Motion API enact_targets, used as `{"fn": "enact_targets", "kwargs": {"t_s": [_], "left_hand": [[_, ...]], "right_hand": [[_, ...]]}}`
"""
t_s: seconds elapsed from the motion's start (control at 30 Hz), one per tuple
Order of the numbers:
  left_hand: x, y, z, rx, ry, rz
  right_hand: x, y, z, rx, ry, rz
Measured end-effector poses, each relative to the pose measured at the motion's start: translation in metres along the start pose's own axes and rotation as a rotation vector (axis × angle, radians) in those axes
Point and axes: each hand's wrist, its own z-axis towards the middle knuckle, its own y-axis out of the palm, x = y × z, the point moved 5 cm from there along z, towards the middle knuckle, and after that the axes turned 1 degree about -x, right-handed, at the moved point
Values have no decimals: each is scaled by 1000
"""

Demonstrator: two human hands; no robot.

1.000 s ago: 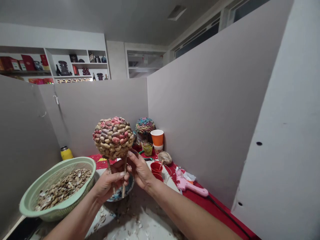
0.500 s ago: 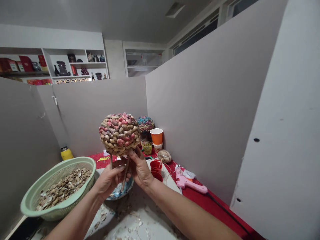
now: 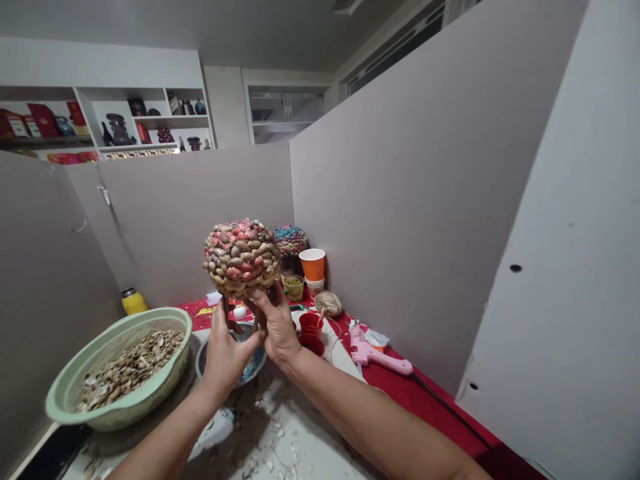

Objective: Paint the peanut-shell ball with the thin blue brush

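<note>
A rounded dome covered in peanut shells (image 3: pixel 241 259), tan with pink and dark patches, is held up in front of me above the table. Thin stick-like legs come down from its underside, mostly covered by my fingers. My left hand (image 3: pixel 225 350) grips it from below, its fingers up by the left leg and its thumb stretched toward the right leg. On the other side, my right hand (image 3: pixel 281 330) holds the base, with the thumb pressed against the dome's lower edge. Below and behind the hands is a bowl (image 3: pixel 201 360) with blue-stained contents, partly hidden.
At left stands a green basket (image 3: pixel 117 417) of peanut shells beside a yellow bottle (image 3: pixel 134 303). Red cups (image 3: pixel 311 325), twine (image 3: pixel 328 303), orange cup (image 3: pixel 313 267) and a second, blue-pink dome (image 3: pixel 291 240) are behind. A pink glue gun (image 3: pixel 380 357) lies right. Grey partitions (image 3: pixel 400 220) enclose the table.
The dome has turned a little and sits slightly higher in view. My left hand has shifted its grip, its fingers now pointing upward by the leg. The camera view has tilted slightly.
</note>
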Motion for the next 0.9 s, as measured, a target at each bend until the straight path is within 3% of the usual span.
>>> {"fn": "enact_targets", "kwargs": {"t_s": [0.27,0.6,0.73,0.9], "left_hand": [[-2,4,6,-4,80,79],[-21,10,15,2,38,96],[-25,2,20,-6,8,99],[-42,-18,25,9,-77,128]], "right_hand": [[-5,7,-5,-30,-49,-77],[2,8,-9,-67,-78,-198],[1,5,-15,-92,-27,-259],[-12,-17,-17,-36,-33,-335]]}}
